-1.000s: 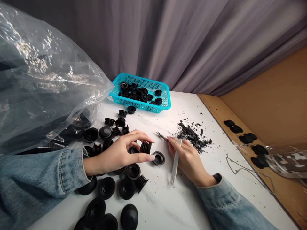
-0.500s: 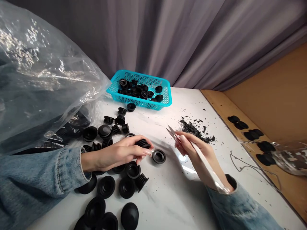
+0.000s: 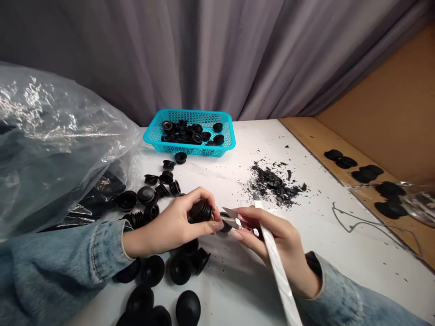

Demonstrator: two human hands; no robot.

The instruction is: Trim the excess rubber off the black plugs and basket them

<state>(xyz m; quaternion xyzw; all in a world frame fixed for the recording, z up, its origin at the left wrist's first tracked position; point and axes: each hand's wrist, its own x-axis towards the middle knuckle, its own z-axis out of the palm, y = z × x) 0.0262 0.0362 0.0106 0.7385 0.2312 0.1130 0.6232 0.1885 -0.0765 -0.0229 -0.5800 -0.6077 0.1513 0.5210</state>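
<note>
My left hand pinches a ribbed black plug between thumb and fingers. Close on its right, my right hand is closed round a small pair of scissors, whose parted blades point at the plug. A long white-wrapped tool with a grey tip also lies in my right hand, slanting down across it. Another black plug sits on the table behind the blades, partly hidden. More black plugs lie around and below my left hand.
A blue basket of black plugs stands at the back of the white table. Black shavings are heaped right of centre. A clear plastic bag fills the left. At right are a bent wire and black round pads.
My right hand has moved left and down, bringing the scissors close to the plug in my left hand. The blades are further apart. The view has shifted slightly.
</note>
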